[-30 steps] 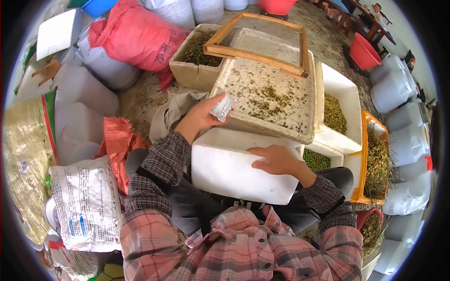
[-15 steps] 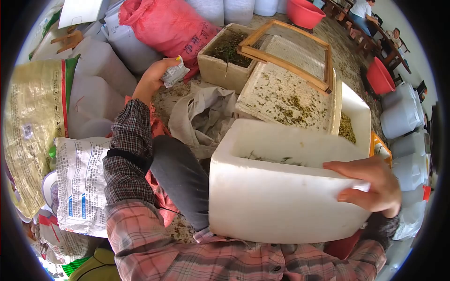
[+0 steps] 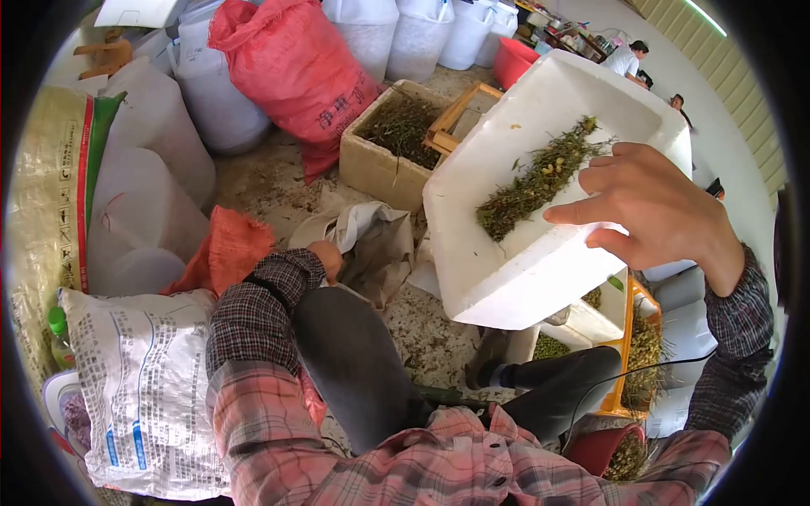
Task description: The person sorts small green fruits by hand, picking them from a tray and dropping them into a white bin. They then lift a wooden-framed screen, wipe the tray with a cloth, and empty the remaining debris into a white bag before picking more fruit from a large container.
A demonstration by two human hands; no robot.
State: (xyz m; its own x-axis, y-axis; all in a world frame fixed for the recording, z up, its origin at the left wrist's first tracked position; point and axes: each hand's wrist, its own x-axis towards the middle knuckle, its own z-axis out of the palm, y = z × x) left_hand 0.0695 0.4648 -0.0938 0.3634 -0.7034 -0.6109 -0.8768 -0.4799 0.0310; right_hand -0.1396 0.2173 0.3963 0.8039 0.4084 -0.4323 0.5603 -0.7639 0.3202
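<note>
R hand [image 3: 658, 215] clamps box [image 3: 506, 278] by its right rim, tilted, herbs [image 3: 536, 179] just left of grip, bare floor [image 3: 422, 333] below low edge; L hand [image 3: 327, 257] at bag [image 3: 375, 244], grip unclear.

We see bright, even daylight with soft shadows; the white foam box [image 3: 523, 282] glares toward 2 o'clock. Fisheye bending and black vignette ring the edges.

White foam box [image 3: 531, 278], in the air, steeply tilted, green stalks [image 3: 540, 179] heaped inside, crumpled grey sack [image 3: 380, 244] below
</note>
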